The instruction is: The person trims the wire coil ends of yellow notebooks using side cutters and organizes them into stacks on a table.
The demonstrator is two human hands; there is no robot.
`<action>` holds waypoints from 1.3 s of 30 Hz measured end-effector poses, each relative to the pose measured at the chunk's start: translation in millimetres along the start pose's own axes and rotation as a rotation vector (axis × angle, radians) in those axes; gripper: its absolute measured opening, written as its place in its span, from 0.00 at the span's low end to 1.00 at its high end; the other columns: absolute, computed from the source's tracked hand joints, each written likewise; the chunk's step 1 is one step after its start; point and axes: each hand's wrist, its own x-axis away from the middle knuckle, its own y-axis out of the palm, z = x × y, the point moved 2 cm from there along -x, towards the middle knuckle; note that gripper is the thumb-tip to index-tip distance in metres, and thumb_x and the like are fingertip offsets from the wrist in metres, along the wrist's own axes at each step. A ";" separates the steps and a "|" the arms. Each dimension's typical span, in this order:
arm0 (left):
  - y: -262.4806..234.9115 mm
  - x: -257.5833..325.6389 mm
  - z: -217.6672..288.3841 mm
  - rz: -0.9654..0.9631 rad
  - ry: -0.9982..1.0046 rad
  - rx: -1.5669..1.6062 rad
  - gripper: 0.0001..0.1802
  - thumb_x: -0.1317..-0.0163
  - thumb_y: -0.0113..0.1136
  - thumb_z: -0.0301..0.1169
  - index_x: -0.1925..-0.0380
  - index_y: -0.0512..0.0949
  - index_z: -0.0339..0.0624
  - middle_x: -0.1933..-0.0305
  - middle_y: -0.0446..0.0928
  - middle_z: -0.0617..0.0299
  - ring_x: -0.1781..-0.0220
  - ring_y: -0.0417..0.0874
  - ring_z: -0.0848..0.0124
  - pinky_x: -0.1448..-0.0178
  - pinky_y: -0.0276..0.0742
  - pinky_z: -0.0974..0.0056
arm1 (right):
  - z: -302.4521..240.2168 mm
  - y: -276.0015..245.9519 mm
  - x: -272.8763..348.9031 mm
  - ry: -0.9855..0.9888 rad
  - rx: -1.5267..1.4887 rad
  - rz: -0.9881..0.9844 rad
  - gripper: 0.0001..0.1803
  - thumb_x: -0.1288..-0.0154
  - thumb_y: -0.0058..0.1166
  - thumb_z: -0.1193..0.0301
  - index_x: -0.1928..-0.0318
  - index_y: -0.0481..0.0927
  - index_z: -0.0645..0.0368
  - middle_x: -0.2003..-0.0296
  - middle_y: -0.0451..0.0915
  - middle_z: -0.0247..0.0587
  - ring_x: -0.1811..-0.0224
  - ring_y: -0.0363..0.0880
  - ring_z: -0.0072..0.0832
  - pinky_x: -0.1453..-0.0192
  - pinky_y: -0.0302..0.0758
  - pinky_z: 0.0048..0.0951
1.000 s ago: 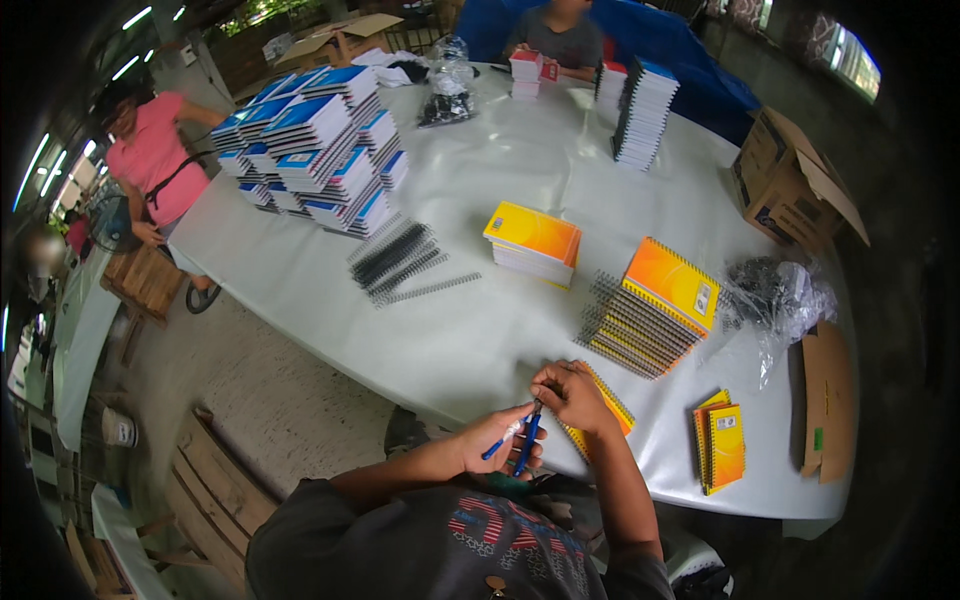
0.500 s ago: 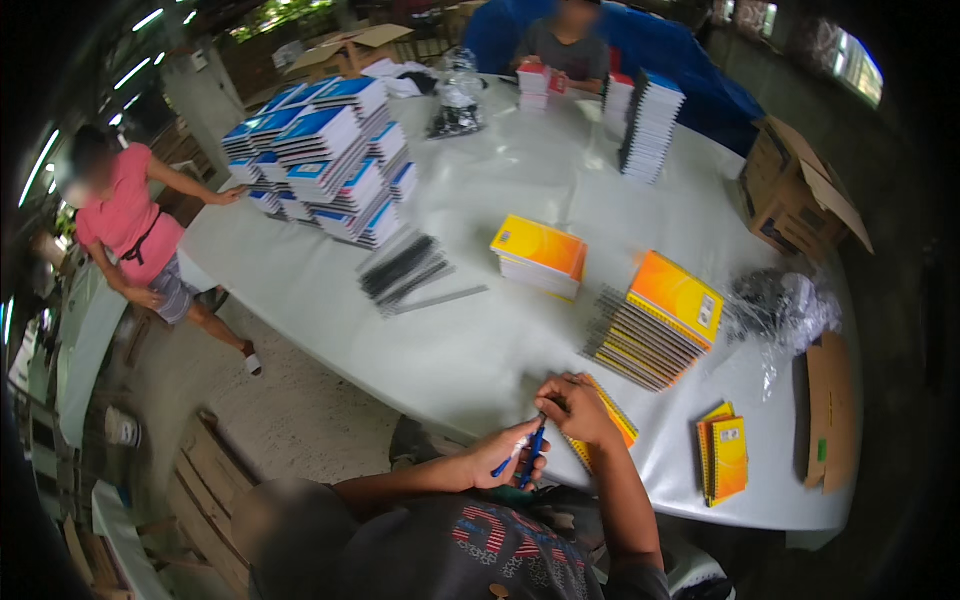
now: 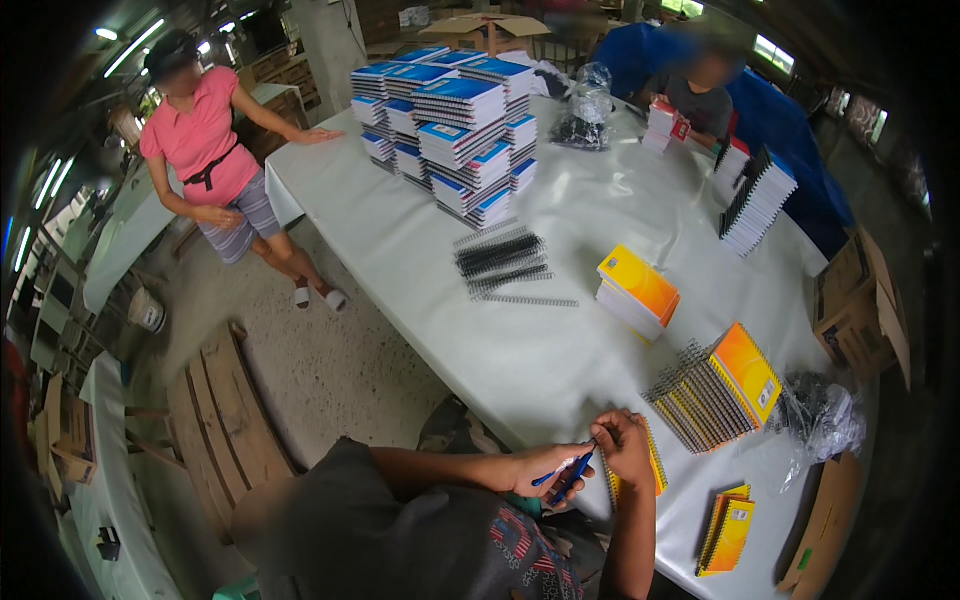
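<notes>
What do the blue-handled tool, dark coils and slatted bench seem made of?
Blue-handled tool: probably smooth plastic-covered grips, from the even blue; head unclear. Dark coils: thin, springlike loops, coated wire or plastic. Slatted bench: wood, matte, seemingly unpainted, given its brown planks.

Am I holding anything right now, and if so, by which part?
Your left hand holds blue-handled pliers by the handles. Your right hand is up at the pliers' tip; what it pinches, if anything, is too small to tell.

The right hand (image 3: 622,450) hides the middle of a yellow spiral notebook (image 3: 656,464).
</notes>
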 end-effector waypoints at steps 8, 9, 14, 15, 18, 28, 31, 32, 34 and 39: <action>1.7 1.1 1.1 0.001 -0.014 -0.012 0.29 0.37 0.46 0.64 0.62 0.73 0.49 0.74 0.72 0.69 0.73 0.74 0.75 0.67 0.70 0.65 | 0.0 -2.0 -0.2 0.018 0.001 -0.016 0.04 0.43 0.60 0.69 0.70 0.79 0.54 0.77 0.81 0.35 0.67 0.75 0.34 0.50 0.61 0.36; 1.7 1.4 1.1 0.003 -0.014 -0.010 0.29 0.37 0.46 0.64 0.62 0.73 0.49 0.74 0.72 0.69 0.73 0.74 0.75 0.67 0.70 0.65 | -1.3 -2.0 -0.8 0.024 0.004 -0.019 0.05 0.43 0.60 0.69 0.70 0.79 0.55 0.77 0.81 0.35 0.66 0.75 0.35 0.50 0.61 0.36; 7.4 2.0 3.6 0.021 -0.023 -0.030 0.28 0.36 0.45 0.63 0.62 0.72 0.50 0.75 0.72 0.70 0.73 0.74 0.74 0.67 0.71 0.65 | 9.6 0.2 1.2 0.025 -0.013 -0.011 0.04 0.43 0.60 0.69 0.70 0.79 0.55 0.76 0.81 0.36 0.66 0.75 0.35 0.51 0.62 0.37; 7.7 2.0 4.5 0.021 -0.029 -0.031 0.28 0.36 0.45 0.63 0.62 0.72 0.50 0.75 0.72 0.70 0.73 0.74 0.74 0.67 0.71 0.65 | 12.4 0.8 2.5 0.045 -0.036 -0.010 0.04 0.43 0.60 0.69 0.70 0.79 0.55 0.76 0.81 0.36 0.66 0.75 0.36 0.52 0.62 0.37; 4.6 1.8 2.8 0.006 -0.008 -0.018 0.27 0.36 0.45 0.63 0.62 0.72 0.50 0.74 0.72 0.69 0.72 0.75 0.74 0.67 0.71 0.64 | -0.1 -2.4 -0.7 0.011 0.017 -0.012 0.04 0.43 0.60 0.70 0.70 0.78 0.55 0.76 0.81 0.36 0.66 0.75 0.36 0.52 0.62 0.37; 8.7 6.1 3.4 0.042 -0.003 0.018 0.26 0.34 0.45 0.60 0.63 0.73 0.48 0.74 0.73 0.67 0.71 0.75 0.72 0.66 0.72 0.62 | -0.8 -2.9 -0.3 -0.004 0.004 -0.002 0.04 0.43 0.59 0.70 0.70 0.78 0.55 0.76 0.81 0.36 0.66 0.76 0.36 0.52 0.63 0.37; 2.7 3.8 -0.5 0.036 -0.009 0.012 0.26 0.34 0.45 0.60 0.63 0.73 0.48 0.74 0.73 0.67 0.72 0.76 0.71 0.67 0.74 0.61 | -3.1 -1.4 -0.2 0.017 -0.017 0.005 0.05 0.44 0.59 0.69 0.70 0.78 0.55 0.74 0.80 0.37 0.66 0.76 0.37 0.52 0.64 0.38; 3.8 3.2 0.1 0.032 -0.009 0.036 0.26 0.34 0.45 0.60 0.63 0.73 0.48 0.74 0.72 0.67 0.72 0.76 0.71 0.67 0.74 0.60 | -3.8 -3.1 -0.4 -0.002 -0.012 0.004 0.05 0.44 0.59 0.69 0.70 0.78 0.55 0.74 0.80 0.37 0.65 0.77 0.38 0.52 0.64 0.38; 5.5 -3.1 2.7 0.021 -0.008 0.045 0.26 0.34 0.46 0.60 0.63 0.72 0.47 0.75 0.72 0.66 0.72 0.76 0.70 0.68 0.76 0.59 | 4.8 -5.7 0.8 -0.028 0.014 0.033 0.05 0.44 0.60 0.68 0.69 0.79 0.55 0.74 0.80 0.39 0.65 0.77 0.40 0.54 0.65 0.39; -0.4 3.3 7.7 -0.014 -0.016 0.114 0.26 0.34 0.44 0.59 0.61 0.74 0.47 0.72 0.73 0.65 0.69 0.77 0.68 0.63 0.76 0.57 | 15.4 -1.0 -3.8 -0.052 -0.093 -0.009 0.08 0.41 0.56 0.64 0.67 0.80 0.54 0.73 0.80 0.41 0.66 0.77 0.43 0.59 0.67 0.42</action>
